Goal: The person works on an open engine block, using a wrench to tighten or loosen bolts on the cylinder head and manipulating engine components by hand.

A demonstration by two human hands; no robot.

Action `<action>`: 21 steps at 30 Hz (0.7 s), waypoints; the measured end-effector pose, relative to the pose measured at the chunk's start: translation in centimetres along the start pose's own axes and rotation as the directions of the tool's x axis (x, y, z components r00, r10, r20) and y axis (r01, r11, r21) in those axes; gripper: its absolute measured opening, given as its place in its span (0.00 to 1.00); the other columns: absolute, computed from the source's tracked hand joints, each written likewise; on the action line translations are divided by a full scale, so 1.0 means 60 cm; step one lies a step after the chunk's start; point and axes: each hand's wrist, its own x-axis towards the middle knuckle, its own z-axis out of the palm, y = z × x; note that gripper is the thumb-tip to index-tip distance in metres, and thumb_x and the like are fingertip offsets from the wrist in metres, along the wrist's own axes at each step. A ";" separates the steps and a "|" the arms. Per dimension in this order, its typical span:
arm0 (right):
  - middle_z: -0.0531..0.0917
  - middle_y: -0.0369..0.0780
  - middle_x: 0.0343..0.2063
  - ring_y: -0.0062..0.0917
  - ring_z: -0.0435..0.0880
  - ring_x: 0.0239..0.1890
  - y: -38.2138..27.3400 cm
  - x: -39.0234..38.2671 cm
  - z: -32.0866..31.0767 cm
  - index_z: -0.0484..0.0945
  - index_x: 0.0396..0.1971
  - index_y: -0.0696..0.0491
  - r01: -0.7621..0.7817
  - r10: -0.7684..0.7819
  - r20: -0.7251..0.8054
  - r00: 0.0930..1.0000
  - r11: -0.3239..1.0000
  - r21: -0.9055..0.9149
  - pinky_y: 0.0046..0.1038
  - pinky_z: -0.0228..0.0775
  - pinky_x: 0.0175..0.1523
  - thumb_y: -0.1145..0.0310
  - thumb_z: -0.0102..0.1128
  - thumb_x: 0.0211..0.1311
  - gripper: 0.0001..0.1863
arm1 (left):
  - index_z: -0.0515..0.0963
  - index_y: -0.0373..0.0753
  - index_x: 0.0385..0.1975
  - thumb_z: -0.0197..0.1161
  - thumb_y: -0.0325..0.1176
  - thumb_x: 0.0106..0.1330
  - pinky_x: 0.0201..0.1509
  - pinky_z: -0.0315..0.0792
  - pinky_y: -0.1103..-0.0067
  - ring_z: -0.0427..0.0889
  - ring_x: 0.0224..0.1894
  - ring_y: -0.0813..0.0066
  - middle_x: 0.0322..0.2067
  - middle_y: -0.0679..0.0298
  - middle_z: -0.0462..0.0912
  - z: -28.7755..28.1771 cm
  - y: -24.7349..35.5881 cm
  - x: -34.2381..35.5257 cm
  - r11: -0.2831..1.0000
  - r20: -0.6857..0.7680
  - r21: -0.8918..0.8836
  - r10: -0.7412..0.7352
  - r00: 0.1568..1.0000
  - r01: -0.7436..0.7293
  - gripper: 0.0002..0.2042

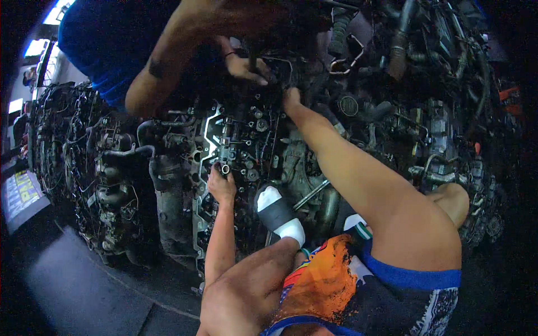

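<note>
My left hand (221, 187) is closed around a small dark round piece with a shiny ring-shaped end (225, 169), over the open top of an engine (246, 147). A bright metal gasket-like edge (208, 133) runs along the engine's left side, close to that hand. My right arm stretches forward across the engine, and my right hand (291, 102) is at its far part. Shadow hides the fingers there, so what they touch cannot be made out. Just left of it is a co-worker's hand (246, 68), reaching into the same dark area.
The co-worker's forearm and blue shirt (84, 47) fill the upper left. My foot in a grey and white sock (277, 215) rests on the engine beside a metal rod (311, 195). More engines with hoses and pipes (115, 193) stand left and right. Grey floor (84, 280) shows lower left.
</note>
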 end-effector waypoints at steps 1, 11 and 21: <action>0.83 0.39 0.31 0.30 0.83 0.35 -0.004 0.001 -0.008 0.82 0.29 0.50 0.030 -0.029 0.024 0.999 1.000 -0.007 0.33 0.75 0.36 0.66 0.53 0.52 0.10 | 0.69 0.38 0.47 0.63 0.33 0.48 0.45 0.66 0.64 0.75 0.41 0.53 0.36 0.52 0.77 -0.004 -0.005 -0.001 1.000 -0.019 -0.009 0.008 1.000 -0.009 0.24; 0.83 0.40 0.32 0.29 0.83 0.35 -0.107 0.038 0.007 0.83 0.34 0.45 -0.011 0.024 -0.107 0.994 0.992 0.123 0.31 0.75 0.33 0.63 0.55 0.53 0.11 | 0.69 0.36 0.46 0.63 0.33 0.47 0.43 0.67 0.63 0.75 0.39 0.49 0.35 0.50 0.77 -0.039 -0.050 0.013 0.998 0.006 0.009 -0.065 0.998 0.065 0.24; 0.77 0.36 0.48 0.30 0.76 0.49 -0.014 0.000 -0.091 0.75 0.48 0.47 0.098 -0.088 0.316 0.945 0.995 -0.016 0.34 0.72 0.44 0.59 0.49 0.59 0.18 | 0.70 0.35 0.44 0.62 0.34 0.49 0.41 0.68 0.63 0.75 0.38 0.50 0.33 0.49 0.77 -0.023 -0.016 0.008 1.000 0.000 -0.010 -0.015 1.000 0.015 0.21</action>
